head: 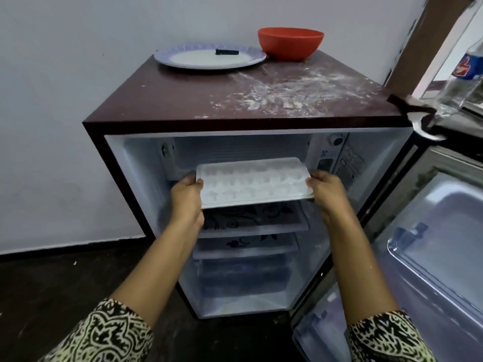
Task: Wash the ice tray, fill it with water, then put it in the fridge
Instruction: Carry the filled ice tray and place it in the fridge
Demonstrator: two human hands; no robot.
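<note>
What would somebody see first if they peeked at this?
The left hand and the right hand hold a white ice tray by its ends at the upper part of the open fridge. On top of it sit an orange bowl and a plate at the back, with white powder smeared toward the right.

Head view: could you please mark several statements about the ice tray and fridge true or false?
1. Left hand and right hand grip the white plastic ice tray's short ends. True.
2. The maroon fridge door is closed. False: it stands open.
3. A red-orange plastic bowl sits on the dark maroon fridge top. True.
4. The round blue-rimmed white plate lies inside the fridge. False: it lies on the fridge top.
</note>
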